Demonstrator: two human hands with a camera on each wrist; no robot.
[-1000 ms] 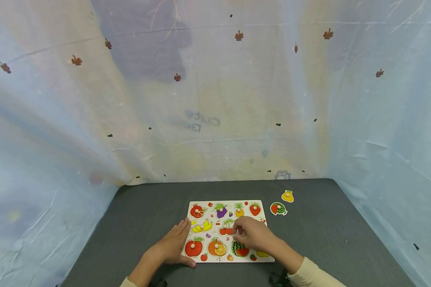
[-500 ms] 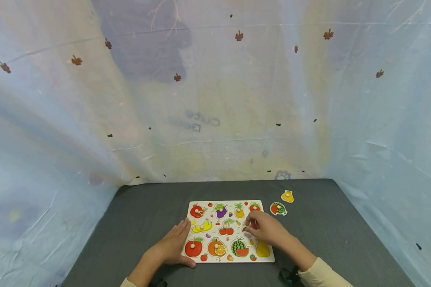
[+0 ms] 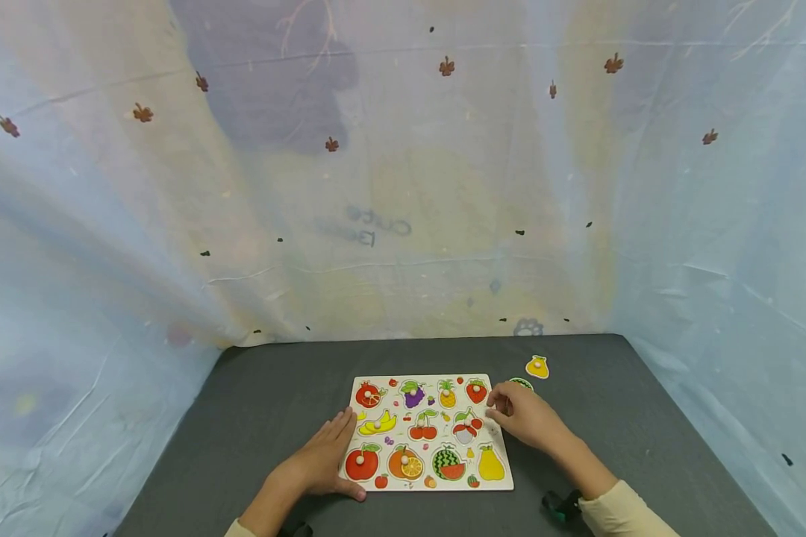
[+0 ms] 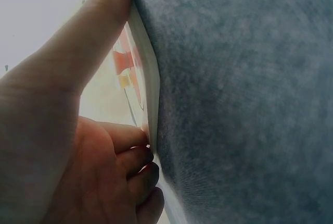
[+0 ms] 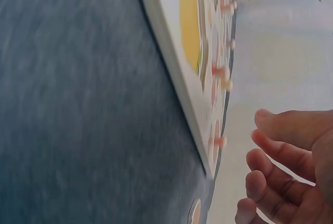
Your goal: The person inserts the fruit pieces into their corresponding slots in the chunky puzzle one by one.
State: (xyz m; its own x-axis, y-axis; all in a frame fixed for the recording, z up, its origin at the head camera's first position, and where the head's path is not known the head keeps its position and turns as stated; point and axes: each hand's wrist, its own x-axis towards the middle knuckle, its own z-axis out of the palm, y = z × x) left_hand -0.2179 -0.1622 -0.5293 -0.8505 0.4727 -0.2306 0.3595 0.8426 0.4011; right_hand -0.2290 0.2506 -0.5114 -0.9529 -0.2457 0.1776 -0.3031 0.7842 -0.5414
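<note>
A white fruit puzzle board point(image 3: 410, 380) lies on the dark table. My left hand point(image 3: 322, 451) rests along the board's left edge, fingers extended and thumb at the near corner; the left wrist view shows its fingertips point(image 4: 143, 179) right at the rim. My right hand point(image 3: 530, 418) is just off the board's right edge, fingers bent, thumb and fingertips apart with nothing between them in the right wrist view. It partly covers a loose watermelon piece point(image 3: 522, 382). A loose pear piece point(image 3: 538, 367) lies behind that. On the board, a red-and-white fruit piece point(image 3: 468, 426) shows below the strawberry point(image 3: 476, 391).
Knobbed fruit pieces such as the grapes point(image 3: 413, 395) and the apple point(image 3: 362, 463) sit in the board. The yellow pear shape point(image 3: 491, 463) on it shows no knob. A hanging cloth point(image 3: 403, 186) surrounds the grey tabletop point(image 3: 289, 388).
My right hand has moved from over the cherries rightward across the board to its right edge, uncovering the pear shape and red-and-white fruit. The left hand has stayed in place.
</note>
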